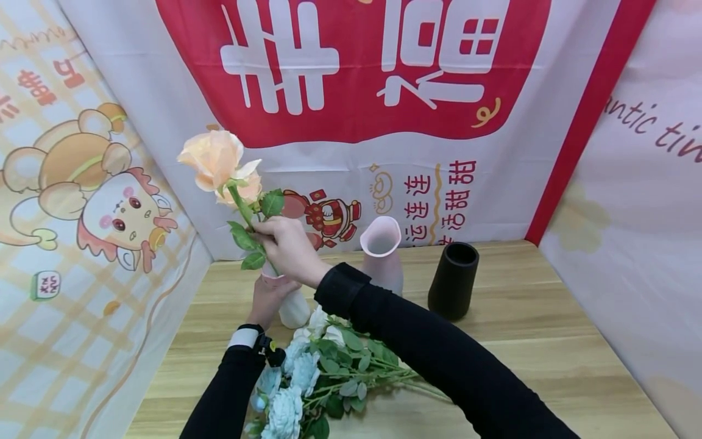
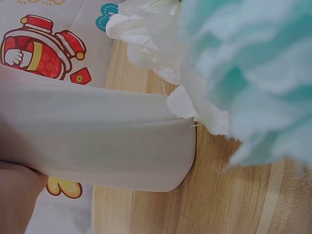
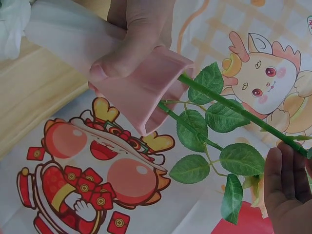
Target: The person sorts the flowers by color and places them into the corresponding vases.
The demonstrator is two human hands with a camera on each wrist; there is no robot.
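My left hand point(image 1: 270, 299) grips a pink-and-white vase point(image 1: 294, 310) near its mouth, thumb along one side in the right wrist view. Above it, my right hand point(image 1: 290, 245) pinches the green stem of a peach rose point(image 1: 212, 157). In the right wrist view that rose stem point(image 3: 229, 104) runs into the vase's pink mouth point(image 3: 168, 92), and a second, leafy stem stands in the mouth beside it. Another peach bloom point(image 1: 245, 189) shows just below the first. The lower end of the white vase point(image 2: 146, 141) meets the wooden table in the left wrist view.
Light blue flowers point(image 1: 285, 411) and white flowers point(image 1: 319, 323) lie on the wooden table point(image 1: 526, 341) in front of the vase, their leafy stems pointing right. A second pink vase point(image 1: 382, 262) and a black vase point(image 1: 454, 283) stand at the back. Printed cloth walls point(image 1: 439, 213) enclose the table.
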